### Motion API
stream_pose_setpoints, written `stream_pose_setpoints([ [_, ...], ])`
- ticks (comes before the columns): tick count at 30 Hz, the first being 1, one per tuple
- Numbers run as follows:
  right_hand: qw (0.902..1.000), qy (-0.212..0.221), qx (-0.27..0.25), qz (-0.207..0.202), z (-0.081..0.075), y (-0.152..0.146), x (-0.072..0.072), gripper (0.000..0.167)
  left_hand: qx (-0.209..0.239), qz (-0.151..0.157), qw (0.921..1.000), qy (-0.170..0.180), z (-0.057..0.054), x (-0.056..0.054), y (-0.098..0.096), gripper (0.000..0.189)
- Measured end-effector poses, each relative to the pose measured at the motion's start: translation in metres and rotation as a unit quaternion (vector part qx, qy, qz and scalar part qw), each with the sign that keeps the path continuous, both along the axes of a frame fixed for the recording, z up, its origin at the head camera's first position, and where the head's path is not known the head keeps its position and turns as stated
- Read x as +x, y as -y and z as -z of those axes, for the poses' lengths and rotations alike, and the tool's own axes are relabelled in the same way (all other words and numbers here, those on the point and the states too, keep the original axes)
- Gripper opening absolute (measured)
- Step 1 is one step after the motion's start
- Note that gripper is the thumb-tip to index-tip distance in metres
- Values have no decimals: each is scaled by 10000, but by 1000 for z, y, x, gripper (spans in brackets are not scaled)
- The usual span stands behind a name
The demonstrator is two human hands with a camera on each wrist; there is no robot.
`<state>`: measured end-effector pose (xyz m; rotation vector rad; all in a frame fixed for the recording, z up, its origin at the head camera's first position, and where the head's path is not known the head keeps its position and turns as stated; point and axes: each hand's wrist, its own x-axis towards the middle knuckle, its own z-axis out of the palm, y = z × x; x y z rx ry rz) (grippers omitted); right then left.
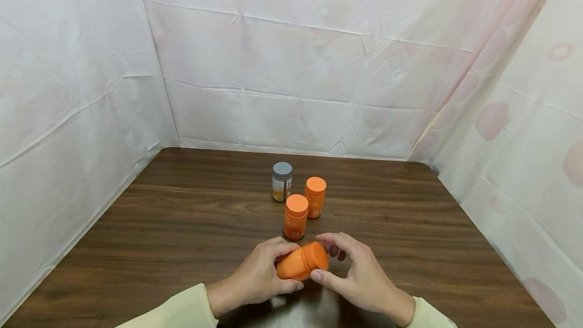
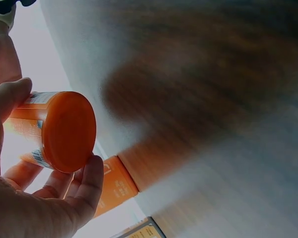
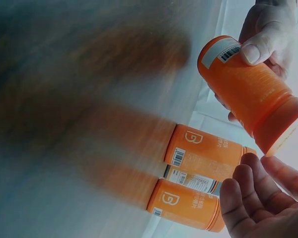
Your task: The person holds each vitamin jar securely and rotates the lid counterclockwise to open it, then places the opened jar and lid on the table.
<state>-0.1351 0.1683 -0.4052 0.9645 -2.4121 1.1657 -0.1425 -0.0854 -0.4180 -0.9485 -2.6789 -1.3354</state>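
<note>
My left hand (image 1: pixel 258 273) holds an orange bottle (image 1: pixel 293 264) tilted above the table, its orange cap (image 1: pixel 316 255) toward the right. Thumb and fingers lie on opposite sides of the body; in the left wrist view the round base (image 2: pixel 69 132) faces the camera. Around the cap end, my right hand (image 1: pixel 360 272) is spread with loosely bent fingers. Its thumb tip is at the cap's lower edge, and whether it presses there I cannot tell. The right wrist view shows the held bottle (image 3: pixel 248 89) with a barcode label, the right fingertips (image 3: pixel 248 158) just below its cap.
Two more orange bottles, a nearer one (image 1: pixel 296 217) and a farther one (image 1: pixel 315 197), stand upright just beyond the hands. A small jar with a grey lid (image 1: pixel 282 182) stands behind them on the left. Pale curtains (image 1: pixel 291 65) enclose the dark wooden table (image 1: pixel 182 227).
</note>
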Motion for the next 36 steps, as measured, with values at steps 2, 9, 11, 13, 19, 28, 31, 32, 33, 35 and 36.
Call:
stream_pose_setpoints([
  [2,10000,31,11,46,0,0,1,49,-68,-14,10000,-40,0,0,-1,47],
  [9,9997,189,21,129,-1,2,2,41,-193,-64,9998,-1,-2,0,-3,48],
  [11,9996,238,32,160,-1,2,2,39,-222,-66,9997,13,-2,0,-3,48],
  [13,9994,285,38,186,0,3,2,37,-252,-77,9997,22,-2,1,-4,48],
  [19,9995,262,14,177,0,4,2,34,-288,-75,9996,-3,-1,1,-4,48],
  [28,9994,268,60,189,0,4,1,33,-379,-68,9992,-71,0,0,-3,45],
  [31,9995,265,77,176,-1,5,1,32,-457,-95,9989,-25,-1,0,-3,44],
  [32,9995,266,81,168,-1,5,1,32,-480,-107,9988,-4,-1,0,-3,43],
  [33,9995,264,82,159,-1,4,1,32,-490,-116,9987,20,-1,0,-3,44],
  [35,9996,249,82,130,-1,4,1,32,-508,-119,9986,53,-2,0,-3,44],
  [36,9996,231,81,108,-1,4,1,32,-509,-117,9986,65,-2,0,-3,44],
])
